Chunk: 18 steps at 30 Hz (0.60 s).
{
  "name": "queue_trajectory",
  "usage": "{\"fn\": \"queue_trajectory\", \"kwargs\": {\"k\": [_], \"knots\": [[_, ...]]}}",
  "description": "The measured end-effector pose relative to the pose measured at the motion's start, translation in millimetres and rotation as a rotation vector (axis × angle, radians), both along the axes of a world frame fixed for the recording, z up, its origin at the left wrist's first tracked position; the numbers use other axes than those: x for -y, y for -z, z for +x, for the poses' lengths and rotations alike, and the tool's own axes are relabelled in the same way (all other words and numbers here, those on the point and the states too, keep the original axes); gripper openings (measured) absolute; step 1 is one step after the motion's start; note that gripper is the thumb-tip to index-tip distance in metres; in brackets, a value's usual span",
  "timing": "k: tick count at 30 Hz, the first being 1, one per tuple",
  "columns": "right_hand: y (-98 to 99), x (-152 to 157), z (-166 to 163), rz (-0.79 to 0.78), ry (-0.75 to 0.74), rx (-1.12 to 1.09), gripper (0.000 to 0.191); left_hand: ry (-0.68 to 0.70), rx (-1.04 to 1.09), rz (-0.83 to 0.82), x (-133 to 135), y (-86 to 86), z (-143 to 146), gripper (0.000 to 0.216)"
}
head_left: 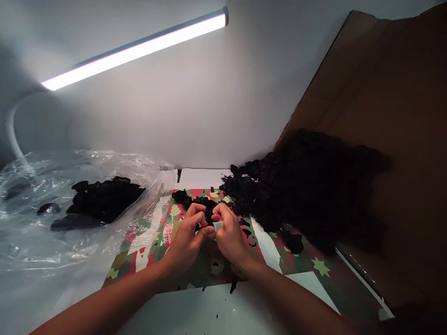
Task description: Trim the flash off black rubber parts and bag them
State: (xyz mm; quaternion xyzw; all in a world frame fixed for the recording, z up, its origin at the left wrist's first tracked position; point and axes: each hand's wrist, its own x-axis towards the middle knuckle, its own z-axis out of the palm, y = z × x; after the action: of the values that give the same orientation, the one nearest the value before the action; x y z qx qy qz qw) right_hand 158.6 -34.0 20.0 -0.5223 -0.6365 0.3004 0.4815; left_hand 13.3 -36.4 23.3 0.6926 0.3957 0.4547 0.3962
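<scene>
My left hand (188, 235) and my right hand (230, 237) are close together over the patterned paper, fingers curled and thumbs nearly meeting. A small pale piece (218, 226) shows at the thumb and fingers of my right hand; I cannot tell its kind. What the left fingers pinch, if anything, is hidden. Just beyond my fingertips lie thin black scraps (207, 204), partly covered by my hands. To the right a large heap of torn black pieces (307, 186) spills from the cardboard box onto the paper.
A clear plastic bag (146, 170) holding black pieces (104, 200) lies at left. The cardboard box (401, 83) stands at right. A lit tube lamp (139, 51) on a curved white neck hangs above. Red and green printed paper (296, 260) covers part of the white table (195, 311).
</scene>
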Motion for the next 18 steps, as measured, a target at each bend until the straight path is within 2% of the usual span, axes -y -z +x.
{"fn": "queue_trajectory", "kwargs": {"k": [6, 10, 12, 14, 18], "knots": [[4.6, -4.5, -1.7, 0.058, 0.023, 0.073, 0.026, -0.006, 0.029, 0.037, 2.7, 0.0, 0.9, 0.016], [7.9, -24.8, 24.8, 0.062, 0.18, 0.089, 0.019, 0.104, 0.078, 0.058, 18.1, 0.2, -0.7, 0.026], [8.2, -33.5, 40.6, 0.059, 0.198, 0.088, 0.016, 0.155, 0.098, 0.051, 18.8, -0.8, -3.0, 0.031], [7.9, -36.2, 49.4, 0.053, 0.138, 0.102, 0.015, 0.145, 0.17, -0.006, 12.0, -2.8, -5.1, 0.033], [6.5, -27.9, 47.2, 0.004, -0.041, 0.126, 0.013, 0.107, 0.29, -0.226, -6.5, -4.3, -7.2, 0.042]]}}
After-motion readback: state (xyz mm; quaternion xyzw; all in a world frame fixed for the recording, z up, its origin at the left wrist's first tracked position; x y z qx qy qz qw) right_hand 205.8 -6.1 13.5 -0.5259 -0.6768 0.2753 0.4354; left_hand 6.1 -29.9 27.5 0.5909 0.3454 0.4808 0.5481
